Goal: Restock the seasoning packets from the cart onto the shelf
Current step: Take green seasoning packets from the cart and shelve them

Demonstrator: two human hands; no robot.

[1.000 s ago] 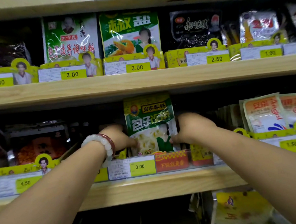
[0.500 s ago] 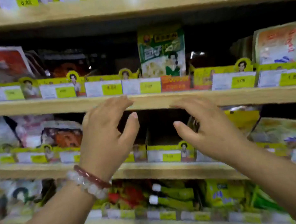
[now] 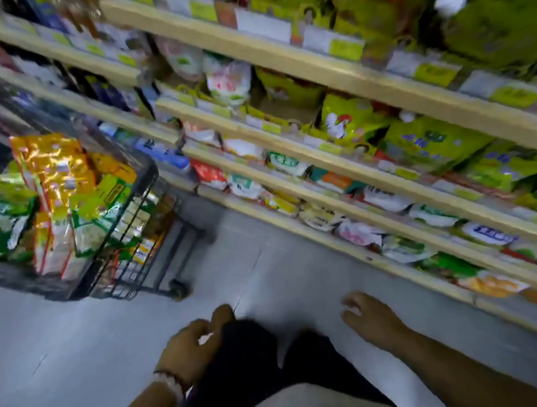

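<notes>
Both hands hang empty low in the frame, left hand (image 3: 195, 344) loosely curled, right hand (image 3: 371, 318) relaxed. Seasoning packets (image 3: 54, 194) fill the wire cart (image 3: 137, 254) at left. Wooden shelves (image 3: 328, 69) run diagonally across the right.

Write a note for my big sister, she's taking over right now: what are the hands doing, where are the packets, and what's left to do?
Left hand: loosely curled, holding nothing. Right hand: relaxed, holding nothing. Both hang low over the floor.
Cart stands to the left, apart from the hands, with many seasoning packets inside.
Shelf is on the right, rows already full of packets.
Left: reach to the cart, take more packets, place them on the shelf.
</notes>
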